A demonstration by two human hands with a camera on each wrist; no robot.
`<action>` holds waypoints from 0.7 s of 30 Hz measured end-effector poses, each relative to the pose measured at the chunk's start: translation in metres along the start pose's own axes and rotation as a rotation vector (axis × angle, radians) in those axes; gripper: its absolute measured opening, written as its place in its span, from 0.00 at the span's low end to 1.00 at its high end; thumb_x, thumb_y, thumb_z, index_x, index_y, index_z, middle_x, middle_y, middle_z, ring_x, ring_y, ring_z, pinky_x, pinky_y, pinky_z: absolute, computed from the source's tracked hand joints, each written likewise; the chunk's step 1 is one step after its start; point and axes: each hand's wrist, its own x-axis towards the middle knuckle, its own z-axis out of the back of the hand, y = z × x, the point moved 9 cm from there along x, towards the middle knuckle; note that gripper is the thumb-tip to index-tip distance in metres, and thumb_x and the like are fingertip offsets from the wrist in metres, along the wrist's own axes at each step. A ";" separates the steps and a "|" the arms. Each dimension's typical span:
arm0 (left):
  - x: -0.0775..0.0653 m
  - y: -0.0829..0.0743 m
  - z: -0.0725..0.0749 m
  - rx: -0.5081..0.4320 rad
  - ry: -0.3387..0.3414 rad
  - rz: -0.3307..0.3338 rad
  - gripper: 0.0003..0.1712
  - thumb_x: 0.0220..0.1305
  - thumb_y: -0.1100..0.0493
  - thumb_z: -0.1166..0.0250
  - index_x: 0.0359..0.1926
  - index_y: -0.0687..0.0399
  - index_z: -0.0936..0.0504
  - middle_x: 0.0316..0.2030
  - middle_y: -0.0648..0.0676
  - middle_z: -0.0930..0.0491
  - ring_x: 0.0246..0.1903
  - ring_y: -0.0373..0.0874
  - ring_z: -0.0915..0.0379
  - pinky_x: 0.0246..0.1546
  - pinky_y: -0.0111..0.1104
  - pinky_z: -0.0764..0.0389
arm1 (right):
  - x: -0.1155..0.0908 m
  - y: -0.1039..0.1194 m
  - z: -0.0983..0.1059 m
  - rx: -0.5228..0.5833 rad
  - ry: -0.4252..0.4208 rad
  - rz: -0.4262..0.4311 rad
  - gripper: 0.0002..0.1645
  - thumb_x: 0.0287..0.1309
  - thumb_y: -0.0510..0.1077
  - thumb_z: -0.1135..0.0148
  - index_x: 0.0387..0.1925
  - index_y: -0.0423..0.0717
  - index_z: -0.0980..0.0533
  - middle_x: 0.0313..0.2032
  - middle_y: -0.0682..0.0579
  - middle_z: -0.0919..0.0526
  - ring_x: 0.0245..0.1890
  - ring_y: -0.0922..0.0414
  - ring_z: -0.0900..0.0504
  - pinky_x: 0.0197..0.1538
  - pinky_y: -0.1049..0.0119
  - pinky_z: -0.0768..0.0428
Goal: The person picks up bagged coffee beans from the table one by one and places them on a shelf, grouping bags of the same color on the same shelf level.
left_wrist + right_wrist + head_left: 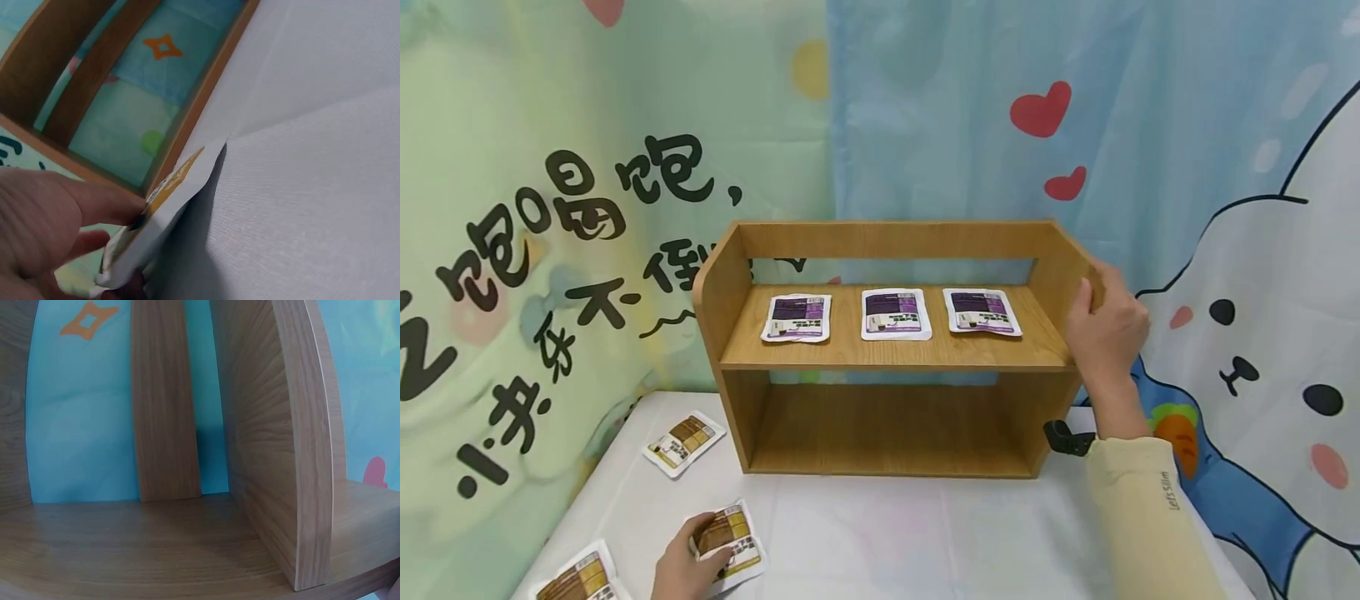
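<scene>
My left hand [688,567] pinches a flat white pouch with a brown and gold label [743,546] at the front of the white table. In the left wrist view the pouch [172,209] is tilted, one edge close to the cloth, with fingers on its printed face. A two-level wooden shelf [887,356] stands at the back of the table. My right hand [1108,329] grips the edge of its right side panel. On the upper board lie three purple-labelled white pouches, on the left [797,318], in the middle [896,314] and on the right [982,312].
Two more brown-labelled pouches lie on the table [850,533]: one pouch [685,443] beside the shelf's left foot, another pouch [583,579] cut off by the bottom edge. Printed curtains [925,125] hang behind and beside the table. A black strap [1067,437] is on my right wrist.
</scene>
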 end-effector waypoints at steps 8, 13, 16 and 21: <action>0.012 0.002 -0.017 -0.084 0.067 0.082 0.32 0.52 0.64 0.36 0.61 0.62 0.27 0.57 0.71 0.28 0.55 0.69 0.32 0.53 0.61 0.34 | -0.005 -0.004 0.003 -0.005 0.020 -0.048 0.21 0.70 0.48 0.47 0.58 0.43 0.24 0.50 0.41 0.18 0.44 0.39 0.18 0.44 0.44 0.21; 0.020 -0.011 -0.023 -0.234 0.032 0.002 0.28 0.56 0.68 0.43 0.61 0.58 0.26 0.62 0.67 0.31 0.64 0.66 0.41 0.61 0.60 0.44 | 0.001 -0.001 0.005 -0.001 -0.013 -0.041 0.21 0.70 0.49 0.47 0.57 0.43 0.24 0.50 0.41 0.17 0.45 0.40 0.18 0.45 0.45 0.21; 0.021 -0.019 -0.024 -0.328 -0.010 -0.077 0.27 0.54 0.70 0.44 0.57 0.58 0.23 0.61 0.65 0.29 0.65 0.62 0.41 0.62 0.58 0.45 | 0.002 -0.002 0.005 -0.001 -0.019 -0.045 0.21 0.70 0.49 0.47 0.57 0.44 0.24 0.50 0.42 0.17 0.45 0.41 0.18 0.46 0.45 0.21; 0.020 -0.025 -0.027 -0.420 -0.045 -0.154 0.23 0.54 0.69 0.38 0.54 0.55 0.20 0.58 0.61 0.25 0.64 0.57 0.38 0.63 0.54 0.45 | -0.001 -0.001 -0.002 0.004 -0.006 -0.029 0.21 0.70 0.49 0.47 0.57 0.43 0.24 0.49 0.41 0.17 0.43 0.40 0.18 0.44 0.45 0.21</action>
